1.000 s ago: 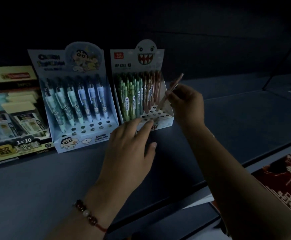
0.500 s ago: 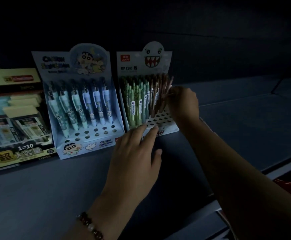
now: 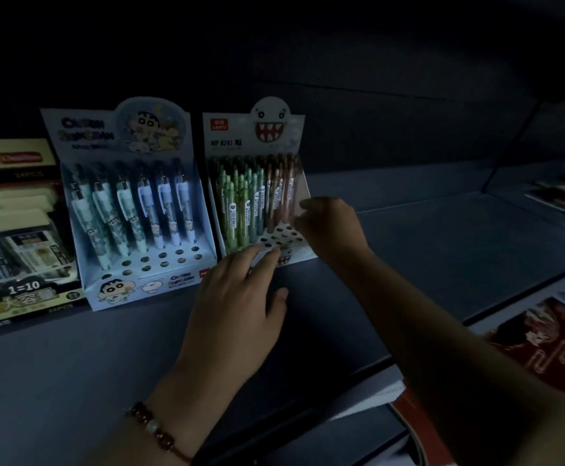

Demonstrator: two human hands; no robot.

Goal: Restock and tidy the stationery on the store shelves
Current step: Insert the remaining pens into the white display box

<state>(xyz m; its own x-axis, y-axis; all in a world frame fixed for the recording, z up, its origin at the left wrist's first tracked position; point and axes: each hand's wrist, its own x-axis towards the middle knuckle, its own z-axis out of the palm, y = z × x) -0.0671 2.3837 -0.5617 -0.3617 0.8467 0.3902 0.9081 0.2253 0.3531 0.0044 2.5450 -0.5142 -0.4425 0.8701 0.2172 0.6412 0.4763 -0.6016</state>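
Note:
A white pen display box with a toothy ghost face [image 3: 276, 121] stands on the dark shelf [image 3: 442, 237]. It holds green, teal and brown pens [image 3: 257, 196] upright in rows, with several empty holes at the front. My right hand [image 3: 329, 230] is at the box's right side, its fingertips pinched on a brown pen [image 3: 289, 193] standing in the rightmost row; that spot is blurred. My left hand [image 3: 237, 317] lies palm down with spread fingers, the fingertips touching the box's front edge.
A blue cartoon pen display [image 3: 133, 203] stands directly left of the ghost box. Boxes of refills [image 3: 15, 243] fill the far left. A red printed item [image 3: 543, 341] lies on the lower shelf at right. A clear divider [image 3: 523, 146] stands at the far right.
My right hand brought the brown pen down from a raised tilt into the right row of the ghost box. My left hand stayed at the box front.

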